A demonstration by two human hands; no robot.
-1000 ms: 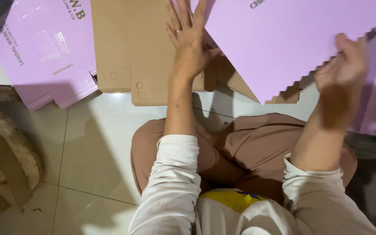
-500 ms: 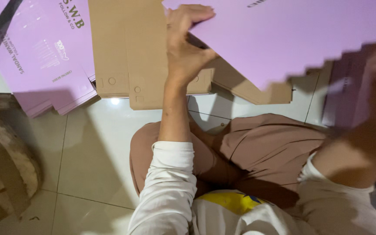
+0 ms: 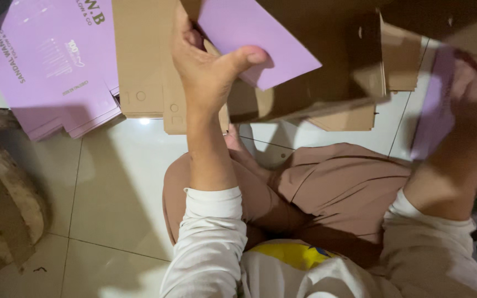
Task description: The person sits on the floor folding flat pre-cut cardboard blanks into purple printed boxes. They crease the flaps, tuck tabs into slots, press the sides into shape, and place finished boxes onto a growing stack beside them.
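Cardboard box blank (image 3: 305, 66) held up over the lap.
It is pinched by the left hand (image 3: 205, 72), fingers closed on its purple flap (image 3: 249, 38); the right hand (image 3: 470, 116) is blurred, grip unclear.

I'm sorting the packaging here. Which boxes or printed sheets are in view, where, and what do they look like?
Box blank in the left hand: lilac flap, brown inside, half folded, top centre.
Stack of flat box sheets: lilac, dark print, floor top left.
Flat brown cardboard blanks: beside that stack.
Right hand: blurred, at a lilac sheet.
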